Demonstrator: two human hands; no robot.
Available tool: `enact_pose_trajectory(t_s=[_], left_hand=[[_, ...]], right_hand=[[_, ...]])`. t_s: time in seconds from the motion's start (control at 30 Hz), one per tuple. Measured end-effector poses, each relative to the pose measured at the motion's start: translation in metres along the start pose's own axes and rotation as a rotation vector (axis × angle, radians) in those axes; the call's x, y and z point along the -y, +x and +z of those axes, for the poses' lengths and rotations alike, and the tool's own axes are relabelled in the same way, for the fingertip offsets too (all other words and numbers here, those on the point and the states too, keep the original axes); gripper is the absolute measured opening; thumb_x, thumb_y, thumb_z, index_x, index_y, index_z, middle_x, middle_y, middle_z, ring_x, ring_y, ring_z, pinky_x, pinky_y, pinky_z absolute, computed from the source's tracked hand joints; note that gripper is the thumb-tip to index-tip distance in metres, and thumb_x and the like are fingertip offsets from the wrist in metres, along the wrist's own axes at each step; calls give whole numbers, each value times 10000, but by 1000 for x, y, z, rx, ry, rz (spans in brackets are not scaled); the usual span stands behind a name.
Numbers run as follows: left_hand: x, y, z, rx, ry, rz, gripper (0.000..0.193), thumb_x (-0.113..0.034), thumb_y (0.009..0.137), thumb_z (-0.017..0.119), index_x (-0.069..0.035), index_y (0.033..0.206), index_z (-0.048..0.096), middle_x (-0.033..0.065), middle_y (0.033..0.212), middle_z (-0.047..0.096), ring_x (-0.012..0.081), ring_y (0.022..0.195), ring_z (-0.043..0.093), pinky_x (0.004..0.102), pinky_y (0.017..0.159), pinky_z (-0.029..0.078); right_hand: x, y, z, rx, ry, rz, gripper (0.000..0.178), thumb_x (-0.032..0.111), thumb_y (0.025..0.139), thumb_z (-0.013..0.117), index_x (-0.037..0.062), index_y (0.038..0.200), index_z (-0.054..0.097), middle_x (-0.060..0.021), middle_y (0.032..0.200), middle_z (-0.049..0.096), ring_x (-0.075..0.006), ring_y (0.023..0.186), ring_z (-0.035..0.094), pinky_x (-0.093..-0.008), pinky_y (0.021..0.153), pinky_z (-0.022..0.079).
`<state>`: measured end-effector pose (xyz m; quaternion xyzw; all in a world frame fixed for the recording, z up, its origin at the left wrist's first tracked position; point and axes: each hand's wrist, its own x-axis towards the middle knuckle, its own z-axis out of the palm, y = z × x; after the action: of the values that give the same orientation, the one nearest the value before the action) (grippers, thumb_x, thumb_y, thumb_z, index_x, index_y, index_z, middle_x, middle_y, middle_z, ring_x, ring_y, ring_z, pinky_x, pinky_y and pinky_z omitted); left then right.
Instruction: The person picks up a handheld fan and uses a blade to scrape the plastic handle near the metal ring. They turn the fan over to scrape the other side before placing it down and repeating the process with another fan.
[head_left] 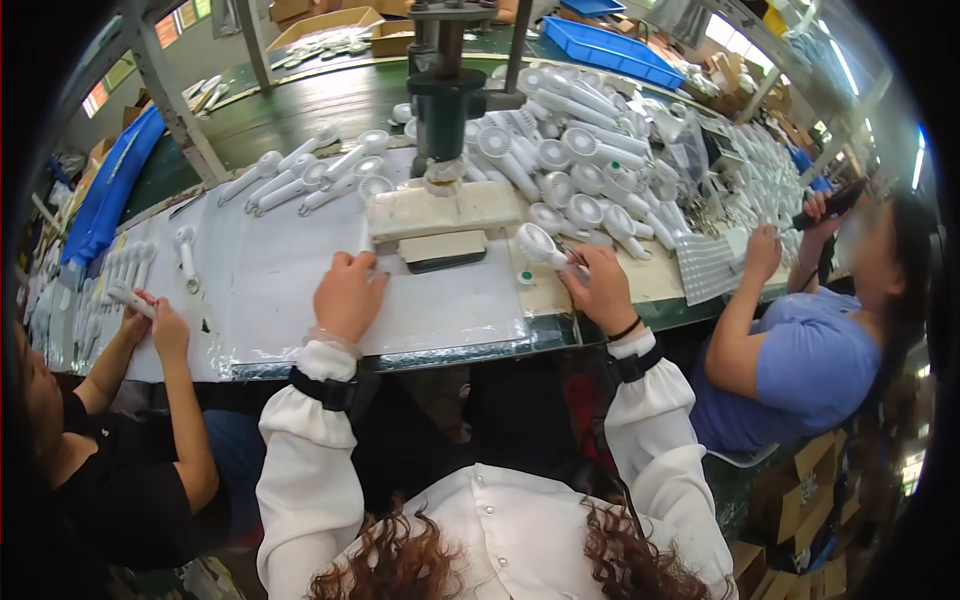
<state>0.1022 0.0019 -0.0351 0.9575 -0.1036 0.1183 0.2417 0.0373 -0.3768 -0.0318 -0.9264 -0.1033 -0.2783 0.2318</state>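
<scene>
My right hand [600,290] is closed on the handle end of a white handheld fan [537,243], whose round grille head points left toward the press. In my left hand [350,300] the fingers are curled at the lower end of another white handheld fan [375,188], its head lying beside the press block. Between my hands is a bench press with a dark green column [440,110], a wide cream block [445,208] and a smaller padded block [442,250] in front. A small green-centred piece [525,278] lies near my right hand.
A large heap of white fans [580,145] covers the bench behind my right hand, and several more lie left of the press. Co-workers sit on both sides, one holding a white part [130,298], the other a dark tool [835,205]. A blue tray [610,50] stands behind.
</scene>
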Motion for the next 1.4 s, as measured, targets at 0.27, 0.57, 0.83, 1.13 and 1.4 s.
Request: enact_pose_trajectory(t_s=[0.27,0.57,0.83,1.13,1.4], left_hand=[[9,23,2,-36,143,-32,342,-256,844,769,-23,1037,609,181,1049,643,382,973,648,466,804,526],[29,50,8,21,113,-32,447,-244,841,762,30,1140,573,221,1054,669,388,964,653,479,818,522],[44,-25,-42,464,-563,-385,322,-142,956,587,30,1227,566,117,940,675,211,827,684,344,727,562],[-35,-42,-35,465,-1434,-202,425,-22,994,489,9,1414,437,129,1202,646,211,1039,670,353,943,552],[-52,-18,-21,364,-1566,-90,382,-67,999,588,13,1347,454,157,1257,663,202,1043,670,331,926,545]], right_hand=[[-5,-5,-11,51,-151,43,300,137,782,790,85,1038,641,-74,934,681,-297,955,638,-419,751,548],[11,-12,-7,-140,-118,-26,284,112,787,787,54,1014,627,-107,1047,672,-332,947,634,-419,772,534],[41,-14,-4,-93,220,0,174,45,859,734,30,1003,638,-68,932,681,-217,766,622,-318,675,501],[138,-6,31,299,858,281,170,67,944,687,31,1102,636,32,867,642,-31,720,540,-206,620,428],[134,-18,58,283,960,412,341,83,952,678,38,1260,539,-44,1019,667,-61,834,592,-200,604,408]])
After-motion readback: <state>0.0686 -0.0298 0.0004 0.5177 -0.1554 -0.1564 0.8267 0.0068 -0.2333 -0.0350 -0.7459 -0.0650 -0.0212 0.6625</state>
